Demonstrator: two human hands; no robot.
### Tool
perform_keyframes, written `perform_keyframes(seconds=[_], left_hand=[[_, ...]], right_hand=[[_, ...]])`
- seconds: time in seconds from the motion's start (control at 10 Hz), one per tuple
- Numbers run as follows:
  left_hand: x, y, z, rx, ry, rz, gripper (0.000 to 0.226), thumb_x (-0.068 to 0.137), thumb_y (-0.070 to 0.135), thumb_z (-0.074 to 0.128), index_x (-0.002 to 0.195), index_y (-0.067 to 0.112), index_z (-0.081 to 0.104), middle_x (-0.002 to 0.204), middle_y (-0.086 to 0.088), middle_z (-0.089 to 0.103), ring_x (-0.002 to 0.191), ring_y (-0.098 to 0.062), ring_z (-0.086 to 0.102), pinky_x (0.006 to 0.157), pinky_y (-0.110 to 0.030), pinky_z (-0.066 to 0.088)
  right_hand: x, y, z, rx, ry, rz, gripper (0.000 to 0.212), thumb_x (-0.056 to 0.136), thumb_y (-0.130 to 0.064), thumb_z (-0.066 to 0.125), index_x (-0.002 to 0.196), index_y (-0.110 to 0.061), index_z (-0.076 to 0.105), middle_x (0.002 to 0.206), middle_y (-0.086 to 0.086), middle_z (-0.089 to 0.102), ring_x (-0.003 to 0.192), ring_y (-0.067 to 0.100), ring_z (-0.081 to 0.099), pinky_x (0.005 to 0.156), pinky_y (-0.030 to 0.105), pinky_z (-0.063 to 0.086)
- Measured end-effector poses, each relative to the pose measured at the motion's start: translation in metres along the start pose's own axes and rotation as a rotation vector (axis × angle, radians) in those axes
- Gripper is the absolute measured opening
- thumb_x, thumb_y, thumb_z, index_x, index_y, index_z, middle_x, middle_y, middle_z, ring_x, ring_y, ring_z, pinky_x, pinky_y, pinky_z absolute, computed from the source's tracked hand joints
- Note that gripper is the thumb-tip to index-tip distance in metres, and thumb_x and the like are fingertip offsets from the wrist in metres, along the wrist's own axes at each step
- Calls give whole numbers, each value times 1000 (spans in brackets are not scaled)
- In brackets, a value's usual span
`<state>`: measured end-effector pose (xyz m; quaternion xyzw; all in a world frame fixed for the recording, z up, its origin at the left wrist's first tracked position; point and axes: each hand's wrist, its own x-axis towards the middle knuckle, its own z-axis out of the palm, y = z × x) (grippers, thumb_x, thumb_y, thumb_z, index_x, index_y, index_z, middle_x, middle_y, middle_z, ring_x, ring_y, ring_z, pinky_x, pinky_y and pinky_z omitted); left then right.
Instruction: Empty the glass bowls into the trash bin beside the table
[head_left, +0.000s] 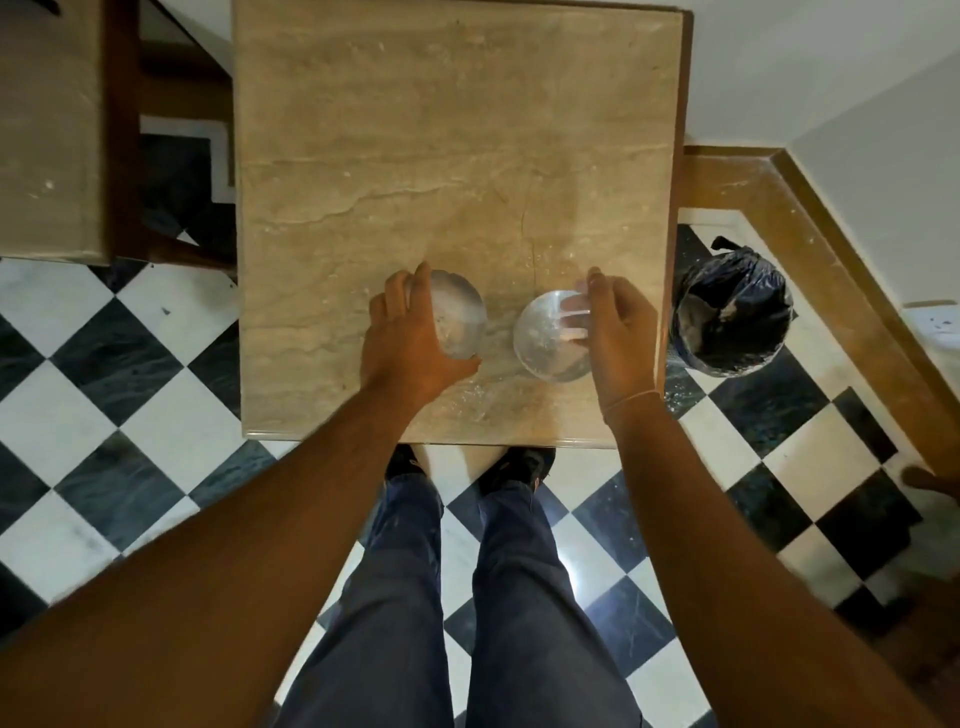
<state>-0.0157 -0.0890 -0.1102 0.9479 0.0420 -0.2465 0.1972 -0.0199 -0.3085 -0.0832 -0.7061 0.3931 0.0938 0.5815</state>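
Two glass bowls on the table (457, 156), near its 6 o'clock edge. Left hand (410, 338) wraps the left bowl (460, 314) from its 9 o'clock side, fingers curled on the rim. Right hand (618, 327) grips the right bowl (545, 338) at its 3 o'clock rim, fingers inside the glass. Bin (732, 312) on the floor at the table's 3 o'clock.

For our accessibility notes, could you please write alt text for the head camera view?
Seen from above, a person's left hand and right hand each grip a glass bowl, the left bowl and the right bowl, on a beige stone table. A bag-lined trash bin stands on the checkered floor right of the table.
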Motion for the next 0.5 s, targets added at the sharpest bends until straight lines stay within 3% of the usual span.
perform_keyframes(seconds=[0.1, 0.2, 0.3, 0.4, 0.5], left_hand=[[1, -7, 11, 56, 6, 5, 141, 62, 60, 98, 171, 19, 17, 169, -13, 27, 150, -39, 34, 112, -55, 51], [2, -11, 17, 75, 27, 11, 140, 63, 58, 97, 171, 20, 16, 169, -13, 27, 150, -39, 35, 111, -55, 52], [-2, -15, 19, 111, 19, 12, 140, 65, 58, 96, 172, 22, 13, 172, -13, 24, 153, -39, 33, 114, -55, 49], [-6, -14, 9, 147, -52, 23, 148, 65, 69, 92, 173, 25, 2, 177, -15, 14, 160, -40, 25, 126, -57, 35], [-26, -10, -4, 214, -57, 63, 143, 73, 84, 76, 172, 30, -12, 181, -13, -2, 167, -41, 6, 133, -62, 13]], right_hand=[[1, 4, -4, -281, 32, -205, 28, 118, -30, 65, 110, -5, 76, 112, 12, 83, 95, 0, 74, 80, 5, 50], [4, 8, -3, -407, 41, -331, 20, 115, -27, 70, 122, -10, 77, 124, 3, 80, 115, 11, 71, 105, 27, 56], [8, 14, 0, -521, 63, -457, 23, 112, -23, 73, 129, -7, 77, 131, 7, 77, 128, 28, 68, 115, 42, 53], [15, 7, 5, -652, 37, -542, 33, 109, -20, 78, 137, -4, 74, 145, 14, 71, 142, 35, 62, 123, 49, 48], [6, -8, -2, -794, -10, -579, 51, 111, -31, 75, 158, -14, 63, 174, 13, 49, 168, 40, 34, 136, 58, 30]])
